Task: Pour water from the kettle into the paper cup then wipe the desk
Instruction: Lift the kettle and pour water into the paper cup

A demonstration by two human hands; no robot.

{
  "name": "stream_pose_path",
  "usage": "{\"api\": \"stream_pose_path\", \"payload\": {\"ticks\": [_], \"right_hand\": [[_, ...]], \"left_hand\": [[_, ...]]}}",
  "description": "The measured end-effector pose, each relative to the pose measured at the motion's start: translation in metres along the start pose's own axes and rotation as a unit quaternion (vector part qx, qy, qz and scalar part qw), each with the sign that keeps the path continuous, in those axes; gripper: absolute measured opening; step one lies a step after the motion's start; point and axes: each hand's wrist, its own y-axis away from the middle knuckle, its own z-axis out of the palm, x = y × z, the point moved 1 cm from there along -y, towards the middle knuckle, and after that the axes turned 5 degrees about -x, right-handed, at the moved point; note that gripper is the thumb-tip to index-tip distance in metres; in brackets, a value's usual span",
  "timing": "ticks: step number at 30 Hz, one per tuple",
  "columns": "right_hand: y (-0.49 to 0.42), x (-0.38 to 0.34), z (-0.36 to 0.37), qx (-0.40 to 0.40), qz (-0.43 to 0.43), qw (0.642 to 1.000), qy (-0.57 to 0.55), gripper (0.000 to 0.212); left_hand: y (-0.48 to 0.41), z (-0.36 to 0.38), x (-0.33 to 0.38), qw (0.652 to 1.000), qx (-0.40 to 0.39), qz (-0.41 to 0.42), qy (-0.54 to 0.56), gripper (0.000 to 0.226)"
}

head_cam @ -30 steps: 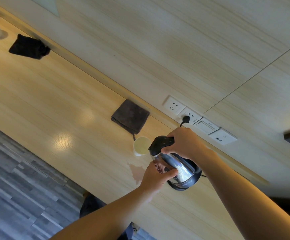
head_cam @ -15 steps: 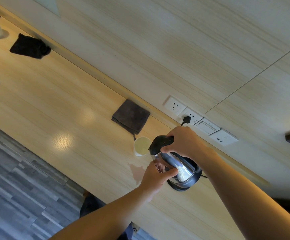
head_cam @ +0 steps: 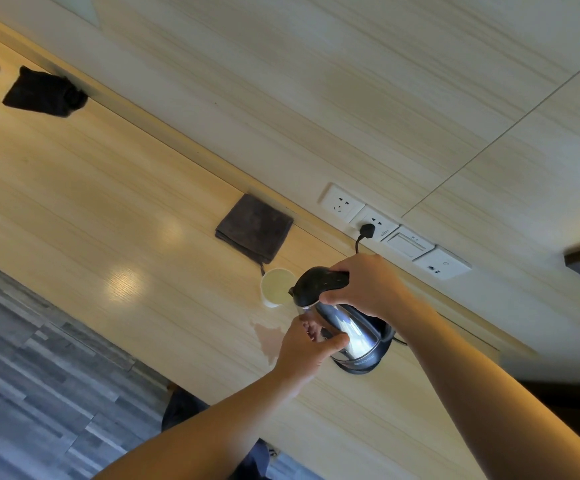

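A steel kettle (head_cam: pixel 352 332) with a black lid is tipped toward a white paper cup (head_cam: pixel 276 287) standing on the wooden desk (head_cam: pixel 108 209). Its spout sits over the cup's rim. My right hand (head_cam: pixel 368 284) grips the kettle at its black top and handle. My left hand (head_cam: pixel 307 348) holds the kettle's steel body from the near side. A small puddle of water (head_cam: pixel 267 336) lies on the desk just in front of the cup. A folded grey cloth (head_cam: pixel 254 228) rests beyond the cup, against the wall.
A black power base sits under the kettle, its cord running to a plug (head_cam: pixel 366 232) in the wall sockets. A black cloth (head_cam: pixel 44 91) lies far left on the desk. The desk's near edge (head_cam: pixel 74 320) drops to grey flooring.
Both hands and the kettle have kept nearly the same pose at the cup; only the camera view has shifted slightly.
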Motion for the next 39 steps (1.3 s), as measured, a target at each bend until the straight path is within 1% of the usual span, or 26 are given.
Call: {"api": "stream_pose_path", "payload": {"ticks": [4,5,6,8,10,14,19,23,33,35,37,39], "right_hand": [[0.021,0.027,0.007,0.034,-0.015,0.994,-0.098,0.022],[0.028,0.036,0.011,0.045,-0.011,0.99,-0.131,0.024],[0.035,0.045,0.014,0.057,-0.006,0.985,-0.165,0.031],[0.051,0.064,0.023,0.082,0.002,0.967,-0.242,0.046],[0.066,0.082,0.033,0.107,0.011,0.944,-0.311,0.052],[0.088,0.113,0.056,0.162,0.034,0.9,-0.403,0.056],[0.107,0.137,0.076,0.207,0.04,0.852,-0.479,0.051],[0.116,0.154,0.089,0.216,0.033,0.829,-0.515,0.053],[0.12,0.191,0.108,0.215,0.012,0.836,-0.505,0.057],[0.12,0.196,0.109,0.209,0.013,0.829,-0.519,0.058],[0.119,0.199,0.111,0.196,0.013,0.815,-0.545,0.059],[0.118,0.2,0.113,0.181,0.008,0.815,-0.55,0.06]], "left_hand": [[0.004,0.004,0.008,0.999,0.012,0.029,-0.044,0.054],[0.004,0.004,0.009,0.997,0.017,0.045,-0.066,0.052],[0.004,0.005,0.01,0.994,0.023,0.063,-0.09,0.054],[0.002,0.008,0.012,0.985,0.027,0.091,-0.147,0.067],[0.0,0.014,0.015,0.972,0.028,0.112,-0.206,0.073],[-0.004,0.029,0.023,0.945,0.013,0.149,-0.292,0.073],[-0.007,0.05,0.02,0.917,0.008,0.171,-0.361,0.074],[-0.005,0.065,0.013,0.906,0.01,0.175,-0.384,0.072],[0.008,0.091,0.0,0.889,0.04,0.188,-0.415,0.078],[0.008,0.094,-0.004,0.889,0.049,0.184,-0.416,0.081],[0.009,0.095,-0.01,0.891,0.061,0.174,-0.415,0.091],[0.012,0.097,-0.015,0.894,0.07,0.168,-0.41,0.091]]}}
